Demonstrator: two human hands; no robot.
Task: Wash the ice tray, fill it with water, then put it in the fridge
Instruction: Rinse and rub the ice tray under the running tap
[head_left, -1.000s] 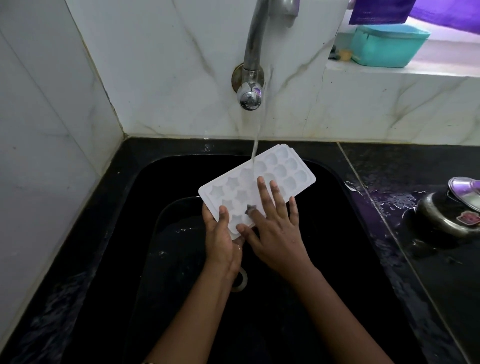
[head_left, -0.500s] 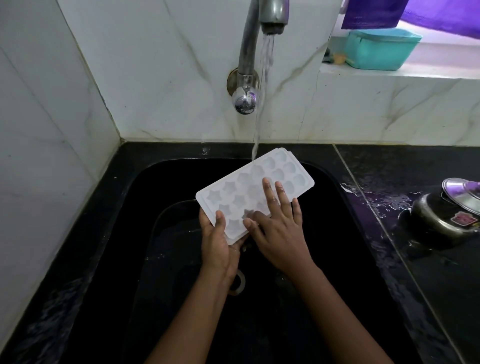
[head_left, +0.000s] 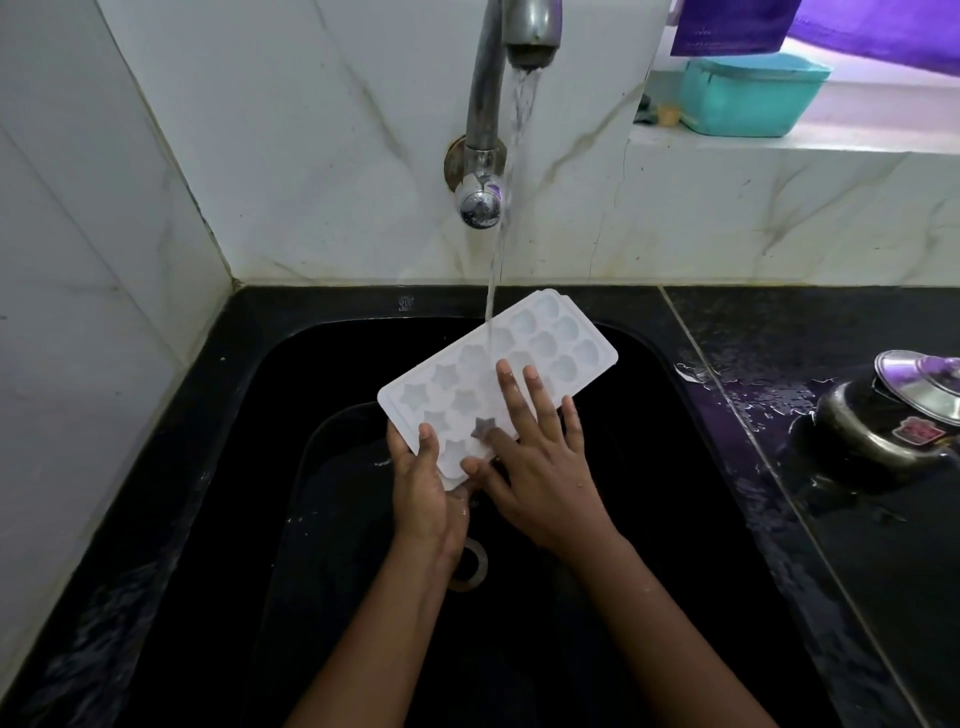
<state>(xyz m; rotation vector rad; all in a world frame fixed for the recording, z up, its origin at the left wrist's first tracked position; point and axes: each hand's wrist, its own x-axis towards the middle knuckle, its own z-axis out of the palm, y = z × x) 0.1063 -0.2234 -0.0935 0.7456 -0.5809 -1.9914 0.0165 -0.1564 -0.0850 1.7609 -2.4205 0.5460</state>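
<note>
Ice tray (head_left: 457, 374) rinsing under the tap (head_left: 485, 104), wash step ongoing.

I see the left hand (head_left: 423, 488) gripping the tray's near corner, thumb on top, its fingers hidden beneath. The right hand (head_left: 540, 467) is just beside it, lying flat on the moulds with fingers spread. The tray is held tilted above the sink (head_left: 249, 467), and the water stream (head_left: 498, 249) lands beyond both hands' fingertips. Against half a second ago the grip is the same and the right fingers have barely crept up, so this is still scrubbing and filling hasn't started. One star cell by the right index looks dark, possibly dirt or shadow. The tray underside is hidden, and the pot (head_left: 883, 426) far right of the right hand is cut off.
</note>
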